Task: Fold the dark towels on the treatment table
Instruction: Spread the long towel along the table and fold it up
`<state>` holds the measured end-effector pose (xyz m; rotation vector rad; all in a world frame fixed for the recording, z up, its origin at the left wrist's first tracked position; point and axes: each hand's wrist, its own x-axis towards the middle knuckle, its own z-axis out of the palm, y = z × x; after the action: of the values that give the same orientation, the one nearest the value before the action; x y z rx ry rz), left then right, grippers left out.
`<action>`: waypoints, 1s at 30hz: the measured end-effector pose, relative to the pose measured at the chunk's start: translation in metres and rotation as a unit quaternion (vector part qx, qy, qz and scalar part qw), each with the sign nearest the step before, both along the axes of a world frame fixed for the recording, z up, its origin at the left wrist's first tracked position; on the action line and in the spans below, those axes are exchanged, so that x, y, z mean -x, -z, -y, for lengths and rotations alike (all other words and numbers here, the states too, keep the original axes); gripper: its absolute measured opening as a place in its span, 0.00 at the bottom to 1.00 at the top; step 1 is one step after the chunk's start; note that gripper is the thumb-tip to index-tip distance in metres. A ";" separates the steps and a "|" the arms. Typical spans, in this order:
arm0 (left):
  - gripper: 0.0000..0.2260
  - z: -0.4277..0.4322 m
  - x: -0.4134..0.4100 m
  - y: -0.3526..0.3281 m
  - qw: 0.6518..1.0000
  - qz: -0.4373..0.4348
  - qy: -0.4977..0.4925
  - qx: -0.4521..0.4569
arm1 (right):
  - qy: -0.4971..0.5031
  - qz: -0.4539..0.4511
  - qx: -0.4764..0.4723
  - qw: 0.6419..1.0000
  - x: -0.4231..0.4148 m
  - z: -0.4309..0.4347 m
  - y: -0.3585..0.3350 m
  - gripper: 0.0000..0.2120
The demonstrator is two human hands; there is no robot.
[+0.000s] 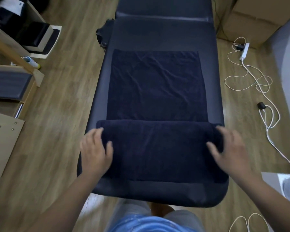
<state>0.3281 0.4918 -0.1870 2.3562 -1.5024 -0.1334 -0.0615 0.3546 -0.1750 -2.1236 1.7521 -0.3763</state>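
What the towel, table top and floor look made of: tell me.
Dark towel: likely terry cotton, matte, fuzzy nap, soft creases. Treatment table: vinyl or leather, smooth, glossy highlights at the seam. Floor: wood-grain planks, laminate or wood, cannot tell.

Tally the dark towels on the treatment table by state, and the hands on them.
Folded towel: 1
Flat towel: 1
Hands, left hand and right hand, both at the folded towel's ends: 2
Total: 4
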 end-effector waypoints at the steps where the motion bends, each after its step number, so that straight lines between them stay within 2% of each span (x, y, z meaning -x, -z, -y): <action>1: 0.26 -0.014 0.003 0.003 0.996 0.028 0.088 0.005 | -0.084 -0.006 0.003 0.996 -0.001 -0.017 0.002 0.33; 2: 0.32 -0.028 0.006 0.006 0.983 0.053 0.172 -0.033 | -0.163 -0.038 -0.036 0.985 0.000 -0.034 0.011 0.38; 4: 0.48 -0.048 0.001 0.022 0.936 0.094 0.274 -0.199 | -0.282 -0.172 -0.105 0.938 0.009 -0.054 0.036 0.52; 5: 0.55 -0.050 -0.003 0.025 0.913 0.103 0.290 -0.266 | -0.303 -0.213 -0.109 0.923 0.013 -0.054 0.045 0.57; 7: 0.59 -0.037 -0.009 0.025 0.892 0.106 0.286 -0.333 | -0.302 -0.206 -0.108 0.925 0.012 -0.045 0.048 0.57; 10: 0.47 -0.012 -0.015 0.006 0.904 0.081 0.295 -0.298 | -0.275 -0.149 -0.080 0.946 0.010 -0.034 0.036 0.47; 12: 0.37 -0.004 -0.025 -0.013 0.913 0.021 0.297 -0.279 | -0.248 -0.120 -0.105 0.956 0.009 -0.025 0.014 0.39; 15: 0.29 -0.001 -0.040 -0.049 0.900 -0.119 0.284 -0.308 | -0.251 -0.109 -0.202 0.940 0.009 -0.012 -0.020 0.34; 17: 0.23 0.005 -0.050 -0.079 0.875 -0.268 0.234 -0.329 | -0.255 -0.085 -0.310 0.912 0.010 -0.001 -0.047 0.31; 20: 0.21 0.022 -0.073 -0.108 0.816 -0.451 0.158 -0.326 | -0.211 0.046 -0.460 0.861 0.008 0.029 -0.088 0.24; 21: 0.23 0.029 -0.078 -0.113 0.806 -0.488 0.136 -0.306 | -0.183 0.099 -0.473 0.856 0.007 0.041 -0.095 0.24; 23: 0.28 0.046 -0.084 -0.106 0.811 -0.547 0.038 -0.204 | -0.100 0.195 -0.436 0.873 0.003 0.062 -0.098 0.35; 25: 0.19 0.062 -0.078 -0.087 0.810 -0.575 -0.084 -0.079 | 0.036 0.279 -0.378 0.882 -0.001 0.076 -0.075 0.45; 27: 0.12 0.066 -0.061 -0.056 0.821 -0.551 -0.136 -0.063 | 0.126 0.297 -0.350 0.879 -0.007 0.076 -0.040 0.43; 30: 0.22 0.053 -0.033 -0.007 0.873 -0.445 -0.164 -0.112 | 0.135 0.231 -0.323 0.908 -0.018 0.047 0.014 0.38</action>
<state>0.3614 0.4391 -0.1797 2.1487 -0.6500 -1.1726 -0.0439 0.3071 -0.1892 -1.2169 1.5881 -0.2826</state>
